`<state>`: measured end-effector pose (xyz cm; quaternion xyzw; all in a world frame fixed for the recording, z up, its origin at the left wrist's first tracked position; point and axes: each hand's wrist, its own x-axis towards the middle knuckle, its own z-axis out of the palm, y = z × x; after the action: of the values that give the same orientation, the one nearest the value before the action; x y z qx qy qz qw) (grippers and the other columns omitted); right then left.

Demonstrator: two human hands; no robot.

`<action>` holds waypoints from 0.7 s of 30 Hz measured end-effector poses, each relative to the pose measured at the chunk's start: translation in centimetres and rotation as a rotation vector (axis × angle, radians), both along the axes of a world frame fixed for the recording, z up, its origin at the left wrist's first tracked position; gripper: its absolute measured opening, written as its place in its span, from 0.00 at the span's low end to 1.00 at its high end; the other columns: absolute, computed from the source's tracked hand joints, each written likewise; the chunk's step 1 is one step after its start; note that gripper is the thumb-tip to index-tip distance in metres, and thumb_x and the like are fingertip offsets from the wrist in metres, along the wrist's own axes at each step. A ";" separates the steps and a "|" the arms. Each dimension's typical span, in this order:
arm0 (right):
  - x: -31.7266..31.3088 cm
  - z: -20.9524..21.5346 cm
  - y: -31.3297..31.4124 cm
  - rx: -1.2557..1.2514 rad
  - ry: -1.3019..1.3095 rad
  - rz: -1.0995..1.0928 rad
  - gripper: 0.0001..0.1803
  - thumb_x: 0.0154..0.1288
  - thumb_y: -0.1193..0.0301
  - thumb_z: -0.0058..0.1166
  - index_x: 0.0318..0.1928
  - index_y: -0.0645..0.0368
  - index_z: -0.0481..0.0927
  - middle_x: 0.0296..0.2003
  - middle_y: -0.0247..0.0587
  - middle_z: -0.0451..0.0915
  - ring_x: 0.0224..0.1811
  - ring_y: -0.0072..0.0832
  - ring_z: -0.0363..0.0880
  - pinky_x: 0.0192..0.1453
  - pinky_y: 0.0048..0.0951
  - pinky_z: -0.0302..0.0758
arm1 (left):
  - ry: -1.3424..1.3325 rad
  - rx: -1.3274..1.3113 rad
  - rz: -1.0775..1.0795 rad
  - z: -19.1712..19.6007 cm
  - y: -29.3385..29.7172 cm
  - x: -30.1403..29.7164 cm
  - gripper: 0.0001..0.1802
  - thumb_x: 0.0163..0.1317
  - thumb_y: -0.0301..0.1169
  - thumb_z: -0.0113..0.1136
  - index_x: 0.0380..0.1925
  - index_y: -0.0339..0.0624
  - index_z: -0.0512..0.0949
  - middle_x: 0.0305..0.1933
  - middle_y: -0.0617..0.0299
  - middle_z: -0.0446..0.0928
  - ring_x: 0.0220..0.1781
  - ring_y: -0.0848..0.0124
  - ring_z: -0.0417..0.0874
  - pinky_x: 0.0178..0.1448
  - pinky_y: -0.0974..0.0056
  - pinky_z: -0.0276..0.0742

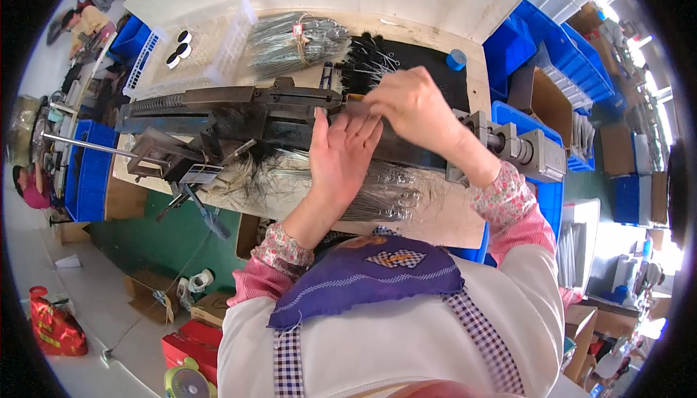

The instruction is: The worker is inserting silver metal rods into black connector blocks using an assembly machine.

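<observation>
My left hand [340,152] is turned palm up with its fingers stretched out, beside the middle of a long dark metal machine [290,111]. Just above and to its right, my right hand [412,104] is closed in a pinch, its fingertips close to the left fingers. Whatever the pinch holds is too small or hidden to make out. Behind the hands lie several small brushes [372,60] with black bristles and looped wire stems, on a black mat [428,71]. Loose thin wire stems [385,195] are spread on the near side of the machine.
A tied bundle of wires [279,46] lies next to a clear plastic crate [218,49] holding several black-and-white round pieces. A blue cap-like piece [456,59] sits at the back right. A metal cylinder unit [523,149] extends past the bench's right edge, above a blue bin.
</observation>
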<state>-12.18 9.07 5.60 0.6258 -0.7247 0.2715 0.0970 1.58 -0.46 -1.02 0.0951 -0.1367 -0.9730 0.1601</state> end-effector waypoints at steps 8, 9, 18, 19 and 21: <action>2.0 0.5 0.7 0.145 0.018 -0.149 0.13 0.63 0.73 0.50 0.48 0.61 0.76 0.21 0.49 0.79 0.23 0.46 0.80 0.27 0.37 0.75 | -0.021 -0.070 0.041 0.5 0.0 0.4 0.36 0.72 0.56 0.34 0.57 0.29 0.64 0.61 0.52 0.69 0.68 0.60 0.64 0.77 0.56 0.51; 2.3 0.4 0.5 0.153 0.012 -0.152 0.13 0.63 0.73 0.50 0.48 0.61 0.76 0.21 0.49 0.79 0.23 0.46 0.80 0.27 0.37 0.75 | -0.021 -0.062 0.051 0.4 0.0 0.5 0.35 0.72 0.56 0.34 0.55 0.30 0.66 0.58 0.53 0.70 0.68 0.60 0.65 0.77 0.56 0.51; 2.8 -0.2 -0.8 0.200 0.322 -0.086 0.06 0.45 0.73 0.57 0.24 0.63 0.77 0.19 0.46 0.79 0.23 0.39 0.83 0.23 0.34 0.78 | -0.149 -0.042 0.017 2.1 -0.8 0.2 0.34 0.71 0.54 0.39 0.53 0.27 0.64 0.55 0.48 0.69 0.63 0.57 0.67 0.72 0.55 0.57; 2.6 -0.2 -0.6 0.169 0.349 -0.067 0.05 0.45 0.74 0.57 0.24 0.63 0.77 0.19 0.46 0.79 0.23 0.39 0.84 0.23 0.34 0.79 | -0.151 -0.111 0.015 2.1 -0.9 0.2 0.30 0.70 0.54 0.41 0.46 0.32 0.70 0.48 0.54 0.73 0.58 0.59 0.71 0.70 0.56 0.61; 3.0 -0.6 0.7 0.170 0.273 -0.091 0.07 0.48 0.75 0.55 0.30 0.64 0.76 0.21 0.46 0.80 0.24 0.41 0.83 0.24 0.36 0.78 | -0.170 -0.120 -0.011 1.5 -0.7 0.4 0.27 0.71 0.51 0.43 0.47 0.34 0.71 0.48 0.56 0.74 0.57 0.61 0.72 0.68 0.58 0.62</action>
<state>-9.15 9.79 4.96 0.6295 -0.7527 0.1171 0.1533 1.98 -1.17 0.51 0.1667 -0.2083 -0.9523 0.1479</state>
